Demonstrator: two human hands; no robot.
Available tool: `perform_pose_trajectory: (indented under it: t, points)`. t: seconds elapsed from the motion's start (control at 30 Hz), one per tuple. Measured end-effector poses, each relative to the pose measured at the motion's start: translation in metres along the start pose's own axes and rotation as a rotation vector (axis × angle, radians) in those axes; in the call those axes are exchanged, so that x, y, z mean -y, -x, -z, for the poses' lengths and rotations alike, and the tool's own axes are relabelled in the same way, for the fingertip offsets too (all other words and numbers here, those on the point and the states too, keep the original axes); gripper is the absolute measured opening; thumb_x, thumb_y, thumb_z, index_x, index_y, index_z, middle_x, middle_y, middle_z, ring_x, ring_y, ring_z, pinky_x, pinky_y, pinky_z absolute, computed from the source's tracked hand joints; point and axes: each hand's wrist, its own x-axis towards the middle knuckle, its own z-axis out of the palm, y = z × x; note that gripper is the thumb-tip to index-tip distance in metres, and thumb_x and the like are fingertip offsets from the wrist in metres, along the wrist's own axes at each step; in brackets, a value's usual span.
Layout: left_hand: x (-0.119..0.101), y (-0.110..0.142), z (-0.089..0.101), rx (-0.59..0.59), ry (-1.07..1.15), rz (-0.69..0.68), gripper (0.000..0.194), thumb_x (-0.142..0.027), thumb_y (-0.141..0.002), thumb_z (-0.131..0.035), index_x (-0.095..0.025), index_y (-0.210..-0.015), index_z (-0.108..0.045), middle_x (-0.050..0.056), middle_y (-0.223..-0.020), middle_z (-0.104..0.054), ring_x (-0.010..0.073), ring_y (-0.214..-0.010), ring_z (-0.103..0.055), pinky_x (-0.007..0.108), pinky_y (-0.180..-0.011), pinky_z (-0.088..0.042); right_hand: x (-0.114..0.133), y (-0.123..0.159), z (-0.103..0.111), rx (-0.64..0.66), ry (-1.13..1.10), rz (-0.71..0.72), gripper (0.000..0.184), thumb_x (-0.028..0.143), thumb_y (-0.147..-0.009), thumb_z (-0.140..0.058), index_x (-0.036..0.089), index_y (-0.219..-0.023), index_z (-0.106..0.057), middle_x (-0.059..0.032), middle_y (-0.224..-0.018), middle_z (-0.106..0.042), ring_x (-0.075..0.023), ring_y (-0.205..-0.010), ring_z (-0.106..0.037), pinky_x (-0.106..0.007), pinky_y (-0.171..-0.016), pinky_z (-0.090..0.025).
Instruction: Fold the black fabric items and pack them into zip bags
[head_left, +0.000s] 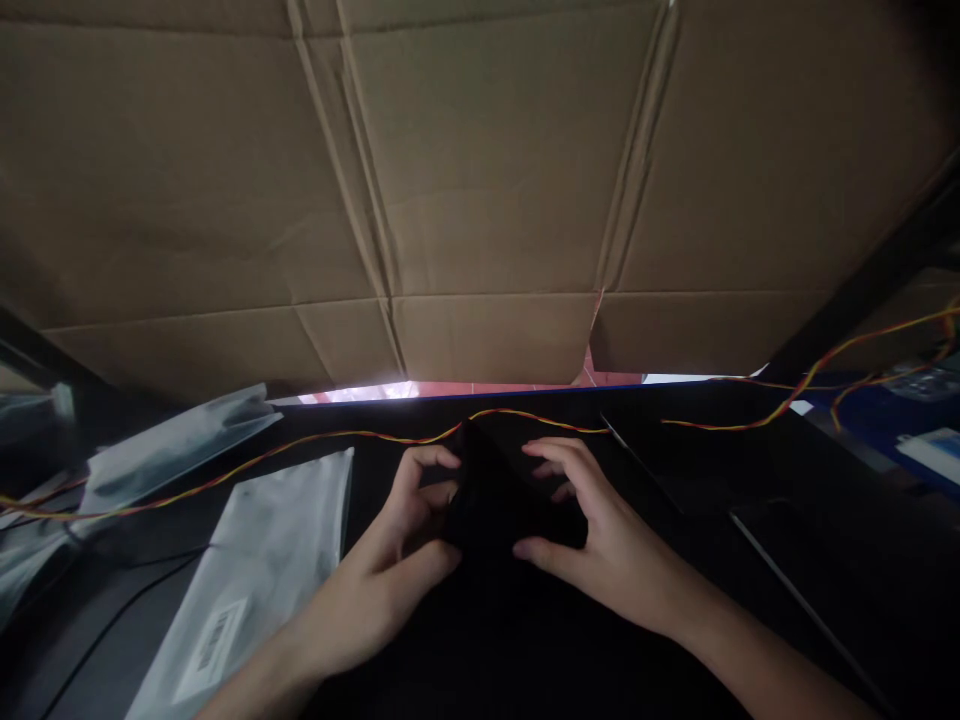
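Note:
Between my hands is a black shape, too dark against the black table for me to tell its kind. My left hand is at its left side, fingers curved and thumb apart, the fingertips close to its edge; whether they touch it I cannot tell. On the other side my right hand curves open toward it, with thumb and fingers well apart and nothing visible in the grasp. Behind both hands, a twisted red and yellow wire runs across the table.
A frosted plastic bag with a barcode label lies left of my left hand, another bag behind it. Flat dark panels lie at right. Folded cardboard stands along the back. A black cable trails at left.

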Motion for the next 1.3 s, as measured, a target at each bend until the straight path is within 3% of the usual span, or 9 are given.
perform_pose_trajectory:
  t: [0.13,0.23,0.37,0.5,0.67,0.8,0.93,1.17,1.3]
  points:
    - [0.000,-0.004,0.009,-0.013,0.093,0.052,0.076,-0.018,-0.084,-0.055,-0.043,-0.152,-0.032,0.000,-0.121,-0.074,0.0238,-0.101,-0.074,0.040,-0.089,-0.059,0.000,-0.003,0.008,0.081,-0.112,-0.144,0.047,0.020,-0.095,-0.070,0.034,-0.139,-0.057,-0.0012,-0.119,-0.065,-0.0186,-0.097,-0.067,-0.042,-0.090,-0.058]
    - [0.001,-0.003,0.013,-0.077,-0.054,-0.012,0.058,-0.024,-0.093,-0.056,-0.038,-0.149,-0.046,0.003,-0.124,-0.075,0.0266,-0.108,-0.075,0.042,-0.095,-0.060,0.006,-0.004,0.019,0.111,-0.154,-0.168,0.035,0.010,-0.092,-0.061,0.031,-0.121,-0.065,0.0026,-0.100,-0.061,-0.0158,-0.089,-0.062,-0.036,-0.084,-0.054]
    - [-0.004,0.005,0.015,-0.209,-0.523,-0.347,0.030,-0.022,-0.099,-0.062,-0.032,-0.127,-0.063,0.000,-0.100,-0.073,0.0180,-0.087,-0.071,0.026,-0.073,-0.056,0.015,-0.003,0.029,0.078,-0.059,-0.149,0.028,0.003,-0.087,-0.053,0.028,-0.098,-0.063,0.0042,-0.087,-0.057,-0.0142,-0.078,-0.054,-0.031,-0.069,-0.044]
    - [-0.008,0.007,0.015,-0.043,-0.865,-0.582,0.046,-0.016,-0.093,-0.069,-0.033,-0.135,-0.059,-0.003,-0.092,-0.067,0.0141,-0.074,-0.064,0.024,-0.067,-0.052,0.013,-0.006,0.031,0.007,0.112,-0.021,0.024,0.001,-0.085,-0.049,0.025,-0.081,-0.052,0.0046,-0.076,-0.052,-0.0141,-0.069,-0.048,-0.032,-0.061,-0.036]
    - [-0.001,0.001,0.011,0.118,-1.024,-0.329,0.078,-0.019,-0.082,-0.075,-0.032,-0.155,-0.050,0.009,-0.133,-0.068,0.0317,-0.115,-0.069,0.048,-0.099,-0.060,0.009,-0.011,0.034,-0.280,0.226,0.171,0.024,0.002,-0.087,-0.048,0.025,-0.079,-0.047,0.0025,-0.079,-0.049,-0.0166,-0.072,-0.048,-0.035,-0.065,-0.038]
    - [-0.008,0.014,0.027,0.247,-0.696,-0.115,0.073,-0.009,-0.078,-0.058,-0.035,-0.146,-0.061,0.004,-0.135,-0.074,0.0297,-0.118,-0.073,0.042,-0.099,-0.063,0.018,-0.007,0.040,-0.432,0.243,0.320,0.024,0.003,-0.088,-0.048,0.026,-0.081,-0.049,0.0015,-0.080,-0.050,-0.0177,-0.071,-0.049,-0.036,-0.065,-0.038]
    - [-0.021,0.018,0.046,0.265,-0.368,0.068,0.063,-0.017,-0.088,-0.057,-0.036,-0.148,-0.059,0.003,-0.136,-0.075,0.0278,-0.117,-0.076,0.036,-0.092,-0.065,0.019,-0.002,0.046,-0.280,0.226,0.266,0.025,0.004,-0.089,-0.046,0.026,-0.078,-0.049,0.0027,-0.074,-0.049,-0.0164,-0.064,-0.047,-0.035,-0.060,-0.036]
    - [-0.002,-0.009,0.041,0.020,-1.014,-0.203,0.059,-0.026,-0.096,-0.066,-0.030,-0.153,-0.054,0.010,-0.154,-0.058,0.0325,-0.142,-0.057,0.056,-0.121,-0.048,-0.010,-0.010,0.038,-0.119,0.609,0.077,0.022,0.013,-0.101,-0.049,0.026,-0.110,-0.065,-0.0065,-0.113,-0.068,-0.0275,-0.106,-0.065,-0.050,-0.095,-0.053]
    - [-0.004,-0.004,0.039,0.164,-1.105,-0.140,0.073,-0.033,-0.080,-0.089,-0.037,-0.148,-0.062,0.007,-0.145,-0.063,0.0359,-0.134,-0.060,0.056,-0.113,-0.055,-0.002,-0.007,0.034,0.124,0.556,0.148,0.027,0.041,-0.094,-0.079,0.033,-0.119,-0.073,-0.0067,-0.140,-0.064,-0.0356,-0.131,-0.058,-0.058,-0.106,-0.052]
